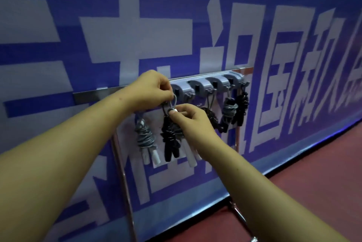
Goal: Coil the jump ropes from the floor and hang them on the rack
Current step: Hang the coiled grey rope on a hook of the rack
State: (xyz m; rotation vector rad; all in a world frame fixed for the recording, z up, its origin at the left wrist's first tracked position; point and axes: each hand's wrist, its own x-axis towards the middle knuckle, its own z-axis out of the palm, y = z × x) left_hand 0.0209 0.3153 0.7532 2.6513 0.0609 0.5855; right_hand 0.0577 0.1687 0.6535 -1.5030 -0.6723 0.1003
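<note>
At mid-frame our left grip point(154, 89) pinches the top of the coiled white-handled jump rope's thin grey cord loop point(175, 100) and our right grip point(188, 118) pinches it just below, which we judge keeps it open to slip over a hook on the grey plastic rack point(215, 85).

The rack rail point(92, 95) and the stand tube point(125, 183) are made of polished metal, glossy and reflective. The hook housings point(207, 85) are moulded in smooth grey plastic with a soft sheen. The grey cord loop point(175, 99) and the grey rope point(144, 136) are smooth-coated. The black rope point(172, 134) is beaded and glossy. The handles point(191, 155) are formed in smooth white plastic. The banner point(195, 7) is printed matt. The red floor point(313, 173) is finished dull.
</note>
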